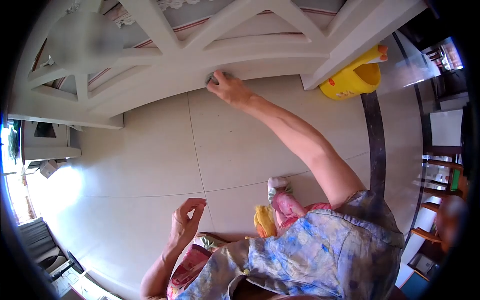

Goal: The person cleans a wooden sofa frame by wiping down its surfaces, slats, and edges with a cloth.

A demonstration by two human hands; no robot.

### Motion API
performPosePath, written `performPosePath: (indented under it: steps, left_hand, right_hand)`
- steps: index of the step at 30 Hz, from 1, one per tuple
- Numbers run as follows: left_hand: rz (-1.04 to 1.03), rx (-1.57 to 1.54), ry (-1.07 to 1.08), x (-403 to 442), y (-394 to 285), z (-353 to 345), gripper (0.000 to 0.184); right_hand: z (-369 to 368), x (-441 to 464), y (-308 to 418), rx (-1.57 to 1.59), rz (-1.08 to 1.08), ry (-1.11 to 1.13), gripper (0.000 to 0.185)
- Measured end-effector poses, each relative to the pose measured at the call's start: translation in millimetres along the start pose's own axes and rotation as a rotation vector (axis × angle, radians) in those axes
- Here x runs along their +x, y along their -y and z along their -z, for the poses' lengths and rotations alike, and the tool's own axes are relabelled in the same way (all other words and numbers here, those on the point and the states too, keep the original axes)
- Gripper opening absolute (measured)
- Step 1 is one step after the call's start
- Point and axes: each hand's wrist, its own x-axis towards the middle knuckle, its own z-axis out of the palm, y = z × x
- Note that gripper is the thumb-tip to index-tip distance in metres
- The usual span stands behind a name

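Note:
My right hand [230, 91] is stretched forward, its fingers closed on a grey-green cloth [212, 79] bunched up small. It presses the cloth against the lower rail of a white wooden frame [170, 75] with slanted crossbars. My left hand [186, 220] hangs over the floor near my knee. Its fingers are curled in towards the thumb, and nothing shows between them. A yellow cloth-like piece [264, 221] hangs by my lap, between my legs.
Beyond the frame's right leg stands a yellow plastic bin [345, 86]. Pale tiles [150, 160] with a dark border strip [374, 135] make up the floor. A white cabinet [47, 140] is at the left, and wooden chairs [435, 205] stand at the right.

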Motion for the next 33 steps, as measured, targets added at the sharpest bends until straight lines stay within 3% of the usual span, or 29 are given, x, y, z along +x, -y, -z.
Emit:
performPosePath:
  steps: [1, 3, 5, 7, 8, 13, 15, 17, 20, 21, 23, 25, 26, 28, 29, 31, 33]
  left_hand:
    - [-0.032, 0.001, 0.018, 1.5, -1.0, 0.1, 0.017]
    - [0.001, -0.042, -0.024, -2.8, 8.3, 1.4, 0.018]
    - [0.043, -0.09, -0.07, -12.1, 24.4, 3.1, 0.018]
    - [0.168, -0.204, -0.132, -20.5, 42.8, 2.2, 0.019]
    - [0.169, -0.207, -0.132, -22.3, 49.3, -0.2, 0.019]
    - [0.176, -0.347, -0.114, -14.8, 38.9, -12.3, 0.021]
    - [0.158, -0.336, -0.092, -6.1, 30.6, -14.7, 0.021]
    - [0.118, -0.373, -0.05, 1.3, 25.8, -18.2, 0.02]
    - [0.12, -0.353, -0.014, 4.8, 32.4, -21.2, 0.02]
    - [0.117, -0.355, -0.012, 4.8, 34.0, -20.3, 0.02]
    - [0.136, -0.36, -0.05, 0.2, 38.1, -19.1, 0.02]
    - [0.159, -0.351, -0.069, -5.7, 42.7, -17.0, 0.021]
    - [0.179, -0.341, -0.092, -8.3, 45.4, -15.8, 0.022]
    - [0.181, -0.346, -0.083, -11.8, 55.0, -16.4, 0.022]
    - [0.207, -0.358, -0.084, -12.8, 56.3, -17.3, 0.022]
    - [0.23, -0.364, -0.084, -11.0, 51.1, -18.4, 0.022]
    - [0.188, -0.421, -0.049, -5.2, 37.0, -18.7, 0.024]
  right_hand:
    - [4.2, -10.1, -4.3, 0.037, -0.051, 0.011, 0.035]
    - [31.3, -38.0, -23.9, 0.535, -0.891, 0.019, 0.038]
    - [58.2, -80.9, -52.8, 0.584, -1.122, -0.295, 0.029]
    - [56.8, -143.3, -108.0, -0.019, -0.809, -0.567, 0.023]
    - [72.4, -146.9, -106.9, -0.216, -0.86, -0.636, 0.025]
    - [16.0, -87.7, -59.0, -0.139, -0.975, -0.671, 0.033]
    - [-12.8, -61.0, -29.2, 0.01, -0.965, -0.514, 0.036]
    - [-32.2, -34.9, -0.8, 0.212, -0.873, -0.61, 0.029]
    - [-26.2, -44.4, -10.5, 0.373, -0.843, -0.534, 0.025]
    - [-29.4, -62.8, -29.9, 0.241, -0.774, -0.572, 0.023]
    - [-40.3, -114.4, -96.7, 0.276, -1.091, -0.695, 0.02]
    - [23.4, -117.6, -103.9, 0.218, -1.292, -1.043, 0.017]
    - [27.6, -113.6, -104.4, 0.218, -1.289, -1.044, 0.017]
    - [32.0, -110.7, -107.4, 0.157, -1.347, -1.033, 0.013]
    - [7.3, -113.8, -112.3, 0.035, -1.313, -0.926, 0.018]
    - [-0.4, -93.3, -62.1, 0.144, -1.165, -0.643, 0.021]
    - [-5.8, -95.6, -60.4, 0.247, -1.163, -0.606, 0.021]
